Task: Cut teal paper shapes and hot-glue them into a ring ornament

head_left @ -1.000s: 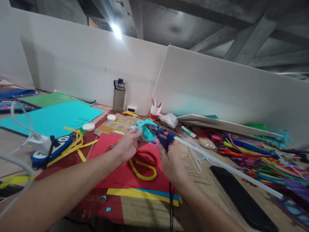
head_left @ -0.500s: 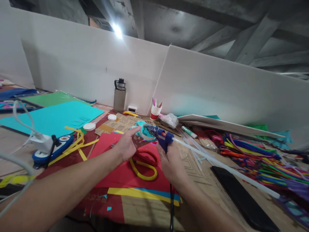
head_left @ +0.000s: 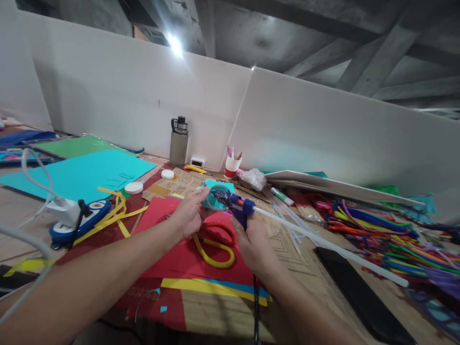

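Note:
My right hand [head_left: 256, 242] is wrapped round the handle of a blue hot glue gun [head_left: 241, 207], its nozzle pointing left. A long, whitish glue stick [head_left: 330, 242] sticks out of the gun's back toward the lower right. My left hand [head_left: 189, 213] pinches the left side of a light-blue paper ring [head_left: 214, 208]. The nozzle lies over the ring; whether it touches cannot be made out. Under my hands are scissors [head_left: 223, 262] with red and yellow handles, on red paper [head_left: 158, 261]. The blades are mostly hidden behind my left hand.
Yellow strips [head_left: 115, 218] and a power strip [head_left: 81, 225] lie left, beside turquoise sheets [head_left: 86, 172]. A bottle [head_left: 178, 146] and a paper cup [head_left: 232, 167] stand behind. On the right are a black phone [head_left: 359, 292] and colourful pipe cleaners [head_left: 381, 230].
The glue gun and its stick have shifted slightly left. The ring has tilted, and a turquoise square behind it shows more clearly. My left hand has moved only a little.

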Available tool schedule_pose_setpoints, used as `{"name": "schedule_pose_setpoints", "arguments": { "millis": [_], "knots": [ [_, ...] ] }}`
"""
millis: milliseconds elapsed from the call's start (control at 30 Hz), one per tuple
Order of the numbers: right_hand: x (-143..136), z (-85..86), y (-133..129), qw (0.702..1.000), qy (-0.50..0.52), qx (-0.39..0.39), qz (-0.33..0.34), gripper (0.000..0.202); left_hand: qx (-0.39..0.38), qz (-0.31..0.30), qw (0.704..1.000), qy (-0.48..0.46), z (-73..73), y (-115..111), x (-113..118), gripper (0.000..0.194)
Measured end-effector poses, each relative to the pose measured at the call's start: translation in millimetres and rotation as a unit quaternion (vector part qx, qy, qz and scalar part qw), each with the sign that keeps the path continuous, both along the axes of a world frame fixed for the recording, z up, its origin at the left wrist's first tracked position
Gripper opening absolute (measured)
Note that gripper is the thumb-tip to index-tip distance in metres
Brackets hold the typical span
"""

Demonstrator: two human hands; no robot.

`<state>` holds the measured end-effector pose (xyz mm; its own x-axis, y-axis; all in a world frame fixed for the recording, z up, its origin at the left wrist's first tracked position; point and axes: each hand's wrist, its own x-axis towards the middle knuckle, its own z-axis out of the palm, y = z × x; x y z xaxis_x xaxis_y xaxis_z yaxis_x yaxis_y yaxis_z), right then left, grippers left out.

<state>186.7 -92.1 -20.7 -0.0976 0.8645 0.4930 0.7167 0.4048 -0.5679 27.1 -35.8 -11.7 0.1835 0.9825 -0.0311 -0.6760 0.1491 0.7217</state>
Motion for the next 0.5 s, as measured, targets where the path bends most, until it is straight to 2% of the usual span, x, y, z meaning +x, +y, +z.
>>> {"name": "schedule_pose_setpoints", "arguments": {
  "millis": [167, 333, 500],
  "knots": [
    [-0.7, 0.9, 1.3, 1.0, 0.022, 0.006, -0.021, 0.037, 0.011, -0.003, 1.0, -0.023, -4.7, 0.6, 1.7, 0.011],
    [-1.7, 3.2, 1.1, 0.998, 0.047, 0.015, -0.03, 0.035, 0.035, -0.031, 0.998, -0.045, -1.7, -3.0, 0.4, 0.008],
    [-0.3, -0.3, 1.5, 0.999, 0.019, 0.015, -0.021, 0.037, -0.005, -0.046, 0.998, -0.049, 1.2, -3.7, -2.8, 0.011]
  ]
}}
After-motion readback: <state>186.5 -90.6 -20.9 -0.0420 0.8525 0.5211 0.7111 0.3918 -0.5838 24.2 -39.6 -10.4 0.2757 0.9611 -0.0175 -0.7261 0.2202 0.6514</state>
